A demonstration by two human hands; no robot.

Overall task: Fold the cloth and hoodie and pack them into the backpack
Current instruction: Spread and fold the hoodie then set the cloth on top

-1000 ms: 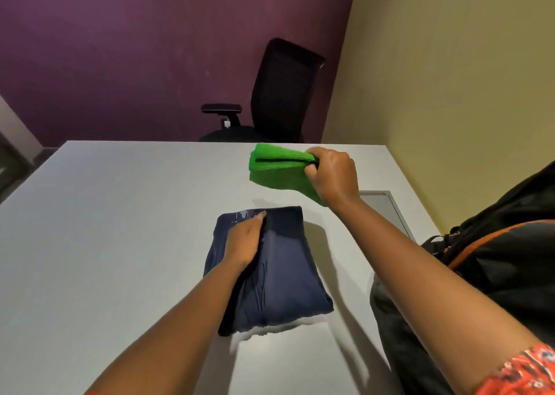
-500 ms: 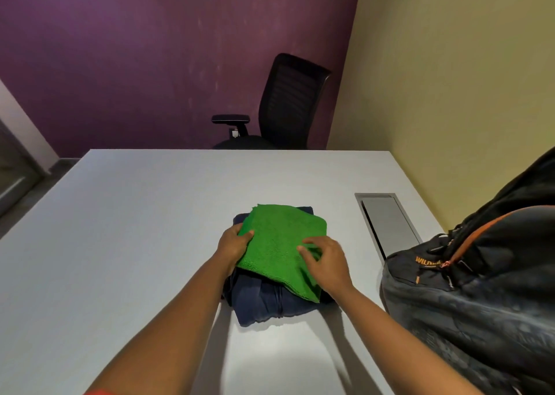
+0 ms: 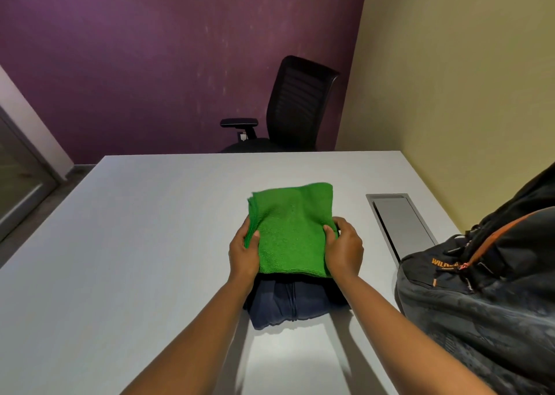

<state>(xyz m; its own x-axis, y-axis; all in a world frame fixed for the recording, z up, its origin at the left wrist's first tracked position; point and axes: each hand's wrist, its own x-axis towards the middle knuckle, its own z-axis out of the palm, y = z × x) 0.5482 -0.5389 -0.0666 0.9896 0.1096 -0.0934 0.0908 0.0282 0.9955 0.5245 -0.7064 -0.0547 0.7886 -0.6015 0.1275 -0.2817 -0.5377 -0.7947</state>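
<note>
- Green microfibre cloth [image 3: 292, 229], folded to a thick near-square pad, lies on top of the folded navy hoodie [image 3: 288, 304]; its layered edges show along the left side, and its slightly longer axis runs away from the person toward the far edge of the table.
- Navy hoodie sticks out from under the cloth on the near side, its long axis following the same near-to-far line; a bunched seam runs down its middle.
- Whether the stack rests on the table or is lifted just off it cannot be told.
- Left hand [image 3: 244, 255] grasps the stack at its left edge, thumb pressed on top of the cloth and the other fingers hidden at the side.
- Right hand [image 3: 344, 249] grasps the right edge the same way, thumb on the green fabric and fingers curled round the side.
- White table [image 3: 135, 259] carries the stack at its middle right.
- Recessed grey cable hatch [image 3: 396, 223] sits in the tabletop between the stack and the backpack.
- Black backpack [image 3: 480, 304] with orange trim stands at the right table edge, near the right forearm and apart from the stack; its opening is not plainly visible.
- Black office chair [image 3: 297, 109] stands beyond the far table edge, against the purple wall [image 3: 150, 64], with a yellow wall [image 3: 450, 79] to the right.
</note>
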